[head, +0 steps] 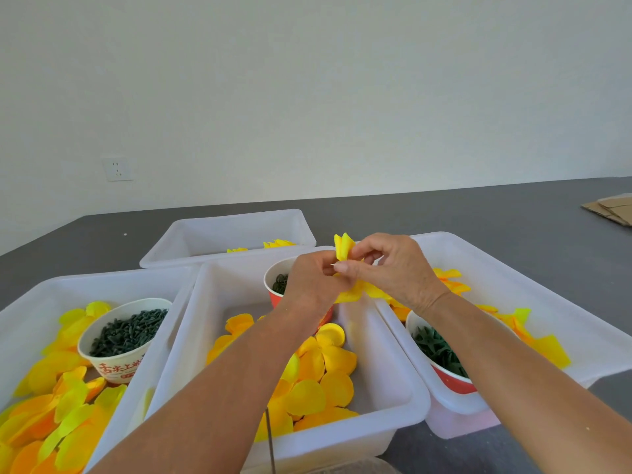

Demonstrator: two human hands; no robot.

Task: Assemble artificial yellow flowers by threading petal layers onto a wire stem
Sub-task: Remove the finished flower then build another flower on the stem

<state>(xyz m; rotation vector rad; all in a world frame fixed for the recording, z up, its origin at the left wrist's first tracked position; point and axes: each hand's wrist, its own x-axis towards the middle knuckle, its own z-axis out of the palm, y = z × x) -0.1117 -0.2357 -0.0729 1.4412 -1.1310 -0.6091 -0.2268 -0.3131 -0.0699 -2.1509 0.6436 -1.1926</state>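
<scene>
Both hands meet above the far rim of the middle tub [403,401], each with a narrow, closed grip on the same yellow flower [345,249]. The right hand [396,271] pinches the petal layers between curled thumb and fingers, its index fingertip pointing left; the left hand [313,282] holds the flower's underside, fingers curled, with petals spilling out below both palms. A thin dark wire stem [270,436] runs down from beneath the left forearm to the lower frame edge; whether it reaches the flower cannot be told, since the arm hides it.

Four white tubs stand on the grey desk [513,213], their rims touching or nearly so. The middle tub holds loose yellow petals [328,374] and a red paper cup [278,289] of dark green rings, just beside the left hand. The left tub [30,299] holds yellow and orange petals around a white paper cup [123,340] filled with dark green pieces. The right tub [513,268] holds petals and a second red cup [444,364] of green star-shaped parts, lying under the right forearm. The far tub [232,227] shows a few petals at its near wall. Open desk surface lies behind the tubs up to the white wall [307,97], which carries a socket [118,169]; flat cardboard [612,210] rests at the far right edge.
</scene>
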